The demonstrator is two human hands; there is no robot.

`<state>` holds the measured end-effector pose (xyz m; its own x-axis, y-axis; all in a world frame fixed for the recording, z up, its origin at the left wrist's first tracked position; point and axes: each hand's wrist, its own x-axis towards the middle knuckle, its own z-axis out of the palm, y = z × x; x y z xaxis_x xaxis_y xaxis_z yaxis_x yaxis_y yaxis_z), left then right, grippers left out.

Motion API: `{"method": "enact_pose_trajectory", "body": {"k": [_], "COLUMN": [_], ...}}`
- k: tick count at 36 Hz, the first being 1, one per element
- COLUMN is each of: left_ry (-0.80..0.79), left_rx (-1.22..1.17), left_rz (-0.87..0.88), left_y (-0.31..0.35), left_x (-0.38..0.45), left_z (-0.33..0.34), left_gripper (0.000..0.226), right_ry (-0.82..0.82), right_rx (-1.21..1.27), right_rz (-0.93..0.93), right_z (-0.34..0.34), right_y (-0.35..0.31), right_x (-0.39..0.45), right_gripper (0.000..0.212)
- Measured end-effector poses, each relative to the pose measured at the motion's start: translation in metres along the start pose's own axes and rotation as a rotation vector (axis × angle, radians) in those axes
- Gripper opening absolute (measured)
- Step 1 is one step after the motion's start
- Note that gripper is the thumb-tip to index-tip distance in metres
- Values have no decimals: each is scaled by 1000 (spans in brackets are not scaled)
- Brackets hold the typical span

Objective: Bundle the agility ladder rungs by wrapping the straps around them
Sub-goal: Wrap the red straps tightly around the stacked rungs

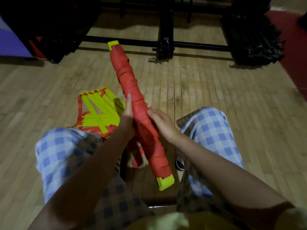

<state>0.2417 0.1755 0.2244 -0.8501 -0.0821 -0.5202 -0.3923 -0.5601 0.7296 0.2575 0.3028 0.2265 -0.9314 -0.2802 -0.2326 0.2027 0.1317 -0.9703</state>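
Rungs of flat yellow plastic, stacked into a long bar and wound almost end to end in red woven strap, form a bundle point(141, 110) that is held slantwise above the pale wooden plank floor point(207, 90), between knees clad in blue-and-white checked trousers point(211, 127). Only the yellow tips are left bare at either end. The left hand point(128, 112) is laid along the bundle's left side, thumb straight against the wrapping; its other fingers are hidden behind. The right hand point(162, 120) is curled round the right side. Loose red strap ends point(137, 155) are seen dangling beneath. A second, unwrapped pile of yellow rungs with tangled red straps point(99, 110) lies on the floor, left of the bundle.
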Motion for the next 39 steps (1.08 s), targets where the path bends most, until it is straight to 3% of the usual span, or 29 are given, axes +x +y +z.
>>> {"method": "enact_pose_trajectory", "body": {"k": [6,9,11,13,19,30,39], "left_ry": [-51,-50,-48,-85,-79,-220,-172], "left_rx": [-66,-63,-61,-77,2,-132,-231], "left_rz": [-55,-36,-34,-41,9,-46,-62], "left_y": [12,14,15,14,7,4,4], "left_x": [-12,-15,-15,-14,-13,-19,-16], "left_z": [2,5,5,5,3,7,7], "left_gripper": [58,60,60,61,66,77,71], "right_ry": [-24,-58,-51,-43,8,12,-77], "right_rx": [429,516,485,419,227,150,87], "right_rz": [106,49,22,-13,-160,-228,-317], "right_z": [-2,-8,-11,-13,-10,-12,-18], "right_y": [-9,-7,-10,-10,-13,-14,-17], "right_x": [5,6,5,2,-4,-5,-5], "right_gripper": [27,46,47,32,12,10,10]}}
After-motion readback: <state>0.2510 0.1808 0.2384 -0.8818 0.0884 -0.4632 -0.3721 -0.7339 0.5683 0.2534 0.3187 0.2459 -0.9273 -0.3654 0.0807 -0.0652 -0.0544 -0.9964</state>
